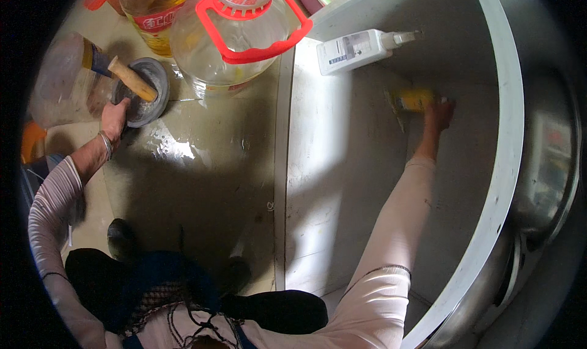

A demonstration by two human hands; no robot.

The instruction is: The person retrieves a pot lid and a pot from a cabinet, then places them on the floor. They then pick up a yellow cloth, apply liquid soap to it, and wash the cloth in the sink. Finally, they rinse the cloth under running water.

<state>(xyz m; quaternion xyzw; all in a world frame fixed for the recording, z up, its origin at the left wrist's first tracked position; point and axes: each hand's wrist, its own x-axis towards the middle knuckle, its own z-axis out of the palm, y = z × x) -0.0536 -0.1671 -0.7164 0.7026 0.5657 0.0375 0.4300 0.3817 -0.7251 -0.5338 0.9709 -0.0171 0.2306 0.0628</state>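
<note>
My left hand (114, 119) grips the near left side of a grey stone mortar (163, 80), held over the floor. A wooden pestle (133, 79) leans in the mortar, its handle end towards the upper left. My right hand (441, 112) reaches deep into a light-walled cabinet and holds a blurred yellow object (412, 100), perhaps a packet or box. Left of that object, a thin pale edge stands near the inner wall; I cannot tell what it is. A white pump bottle (353, 51) with a label lies on its side in the cabinet, above my right hand.
A large clear plastic jug with a red handle (229, 69) and a jug of yellow oil (158, 39) stand at the top. A clear plastic container (69, 85) is at the left. Wet patches shine on the tiled floor (197, 179). The cabinet's white frame (509, 119) curves past my right arm.
</note>
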